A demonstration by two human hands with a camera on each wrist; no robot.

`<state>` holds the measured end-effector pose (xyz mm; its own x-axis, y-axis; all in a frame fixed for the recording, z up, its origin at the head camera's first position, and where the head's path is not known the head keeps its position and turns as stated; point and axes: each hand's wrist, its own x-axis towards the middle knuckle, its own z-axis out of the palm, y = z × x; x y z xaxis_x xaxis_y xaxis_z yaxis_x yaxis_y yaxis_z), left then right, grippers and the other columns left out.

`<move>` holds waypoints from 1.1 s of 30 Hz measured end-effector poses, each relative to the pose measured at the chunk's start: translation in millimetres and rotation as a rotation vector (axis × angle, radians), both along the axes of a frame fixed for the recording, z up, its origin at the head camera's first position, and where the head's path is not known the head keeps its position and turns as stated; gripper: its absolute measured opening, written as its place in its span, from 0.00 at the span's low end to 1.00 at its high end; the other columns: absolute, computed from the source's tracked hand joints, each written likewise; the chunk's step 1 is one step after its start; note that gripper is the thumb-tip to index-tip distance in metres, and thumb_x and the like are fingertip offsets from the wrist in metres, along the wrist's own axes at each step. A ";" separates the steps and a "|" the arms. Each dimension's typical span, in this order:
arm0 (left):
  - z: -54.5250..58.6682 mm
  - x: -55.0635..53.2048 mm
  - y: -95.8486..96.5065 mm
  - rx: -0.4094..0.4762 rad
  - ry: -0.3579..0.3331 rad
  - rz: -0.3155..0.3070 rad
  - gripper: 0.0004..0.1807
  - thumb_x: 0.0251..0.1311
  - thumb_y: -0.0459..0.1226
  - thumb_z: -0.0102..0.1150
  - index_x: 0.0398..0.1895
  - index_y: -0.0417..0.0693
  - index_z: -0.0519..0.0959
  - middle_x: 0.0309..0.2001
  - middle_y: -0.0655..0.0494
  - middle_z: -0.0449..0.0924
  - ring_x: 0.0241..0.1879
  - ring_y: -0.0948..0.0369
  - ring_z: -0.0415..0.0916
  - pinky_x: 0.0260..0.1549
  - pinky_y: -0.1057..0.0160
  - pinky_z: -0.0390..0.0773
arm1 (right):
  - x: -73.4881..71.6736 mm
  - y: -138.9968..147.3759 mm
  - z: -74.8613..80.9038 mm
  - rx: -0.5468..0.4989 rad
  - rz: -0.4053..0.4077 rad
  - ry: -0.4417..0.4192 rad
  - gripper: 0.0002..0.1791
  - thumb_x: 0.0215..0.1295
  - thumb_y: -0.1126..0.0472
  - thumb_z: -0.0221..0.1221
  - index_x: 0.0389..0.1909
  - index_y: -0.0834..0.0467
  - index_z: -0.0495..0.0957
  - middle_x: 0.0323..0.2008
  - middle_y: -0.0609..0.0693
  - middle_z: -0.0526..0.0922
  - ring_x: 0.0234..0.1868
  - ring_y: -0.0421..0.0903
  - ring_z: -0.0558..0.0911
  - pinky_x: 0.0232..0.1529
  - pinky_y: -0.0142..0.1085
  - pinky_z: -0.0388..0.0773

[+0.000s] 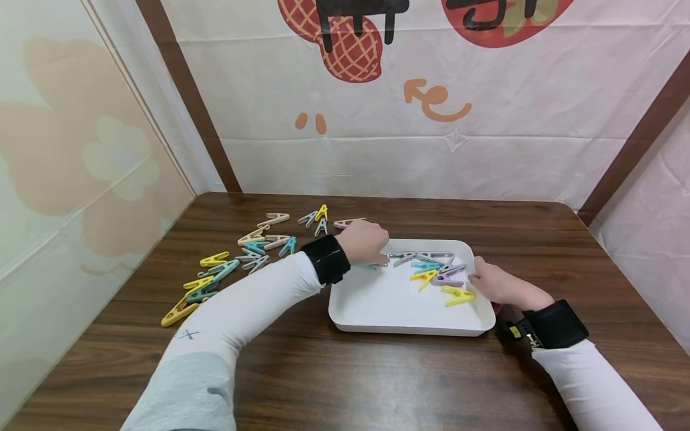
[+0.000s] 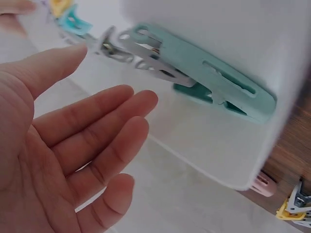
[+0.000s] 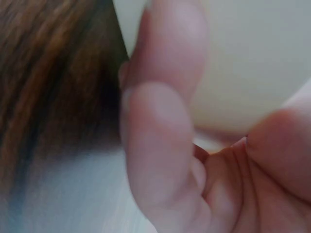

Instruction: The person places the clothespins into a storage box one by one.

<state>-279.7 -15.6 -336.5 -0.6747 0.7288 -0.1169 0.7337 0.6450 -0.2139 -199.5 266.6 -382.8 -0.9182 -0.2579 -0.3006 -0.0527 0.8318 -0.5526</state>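
Note:
A white tray [image 1: 380, 308] holds several plastic clothespins in grey, teal, purple and yellow, among them a yellow clothespin [image 1: 458, 296] near its right side. My left hand [image 1: 363, 242] is over the tray's far left part. In the left wrist view its fingers are loosely bent and apart, with nothing between them. A large teal clothespin [image 2: 218, 80] lies in the tray beyond those fingertips, against a grey clothespin [image 2: 158, 65]. At the tray's right edge, my right hand [image 1: 501, 282] grips the rim, thumb on top; the right wrist view is blurred.
Left of the tray, several clothespins are scattered on the brown wooden table [image 1: 302, 371], including a yellow-orange clothespin [image 1: 179, 312] nearest the front. A pink clothespin [image 1: 345, 223] lies just behind my left hand. Patterned cloth walls [image 1: 345, 161] stand behind and beside the table.

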 end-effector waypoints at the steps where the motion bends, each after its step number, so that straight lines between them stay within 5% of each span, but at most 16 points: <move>1: 2.5 2.3 -4.7 0.011 -0.005 -0.003 0.18 0.63 0.55 0.59 0.34 0.50 0.82 0.24 0.61 0.76 0.25 0.64 0.71 0.28 0.64 0.72 | 0.1 -0.2 0.1 -0.001 -0.004 -0.006 0.24 0.74 0.66 0.44 0.60 0.79 0.49 0.35 0.66 0.72 0.16 0.47 0.75 0.15 0.39 0.75; 9: 29.3 24.4 -54.0 0.176 -0.032 0.068 0.16 0.64 0.52 0.59 0.35 0.51 0.85 0.30 0.61 0.82 0.25 0.64 0.73 0.20 0.66 0.70 | 0.2 -0.4 3.1 0.010 0.002 0.011 0.25 0.74 0.67 0.43 0.60 0.81 0.48 0.33 0.65 0.73 0.15 0.46 0.75 0.15 0.38 0.74; 19: 22.2 28.8 -124.8 0.357 -0.102 0.300 0.15 0.64 0.52 0.59 0.36 0.51 0.84 0.22 0.64 0.76 0.23 0.64 0.71 0.22 0.62 0.69 | 2.2 -2.1 4.2 -0.002 -0.006 -0.016 0.26 0.74 0.67 0.43 0.61 0.81 0.46 0.34 0.67 0.73 0.17 0.47 0.76 0.15 0.39 0.76; 25: 24.0 22.9 -167.1 0.410 -0.071 0.385 0.17 0.65 0.51 0.57 0.41 0.48 0.85 0.31 0.58 0.82 0.26 0.62 0.74 0.26 0.58 0.73 | 2.4 -2.2 2.2 0.001 0.006 0.006 0.25 0.73 0.67 0.43 0.60 0.81 0.48 0.33 0.66 0.73 0.15 0.46 0.75 0.14 0.38 0.74; 33: 22.0 0.0 -220.3 0.474 -0.136 0.553 0.23 0.68 0.50 0.53 0.49 0.39 0.82 0.41 0.46 0.83 0.36 0.53 0.78 0.33 0.50 0.75 | 2.5 -2.2 1.3 0.002 0.010 0.027 0.24 0.73 0.67 0.43 0.59 0.81 0.49 0.32 0.66 0.73 0.15 0.46 0.74 0.14 0.38 0.74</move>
<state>-279.8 -235.9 -314.5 -0.9599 0.2799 0.0171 0.2752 0.9284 0.2496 -197.0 264.4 -381.4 -0.9234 -0.2661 -0.2766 -0.0755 0.8325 -0.5488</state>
